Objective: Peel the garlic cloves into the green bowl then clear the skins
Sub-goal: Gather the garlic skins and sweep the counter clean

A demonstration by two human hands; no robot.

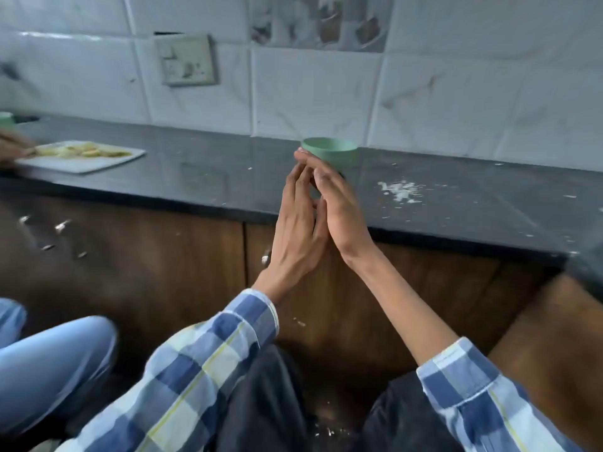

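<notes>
A green bowl [331, 155] stands on the dark counter [202, 181] near the tiled wall. My left hand [295, 230] and my right hand [337, 207] are pressed palm to palm in front of the bowl, fingers straight and pointing at it, over the counter's front edge. Nothing shows between the palms; whether a clove lies inside is hidden. A patch of white garlic skins [399, 190] lies on the counter to the right of the bowl. A few skin bits [326, 432] lie on the floor below.
At the far left a white cutting board [94, 164] carries cut food, and another person's hand [13, 146] reaches over it. Another person's blue-clad leg [49, 363] is at the lower left. Brown cabinet doors [146, 262] with metal handles run under the counter.
</notes>
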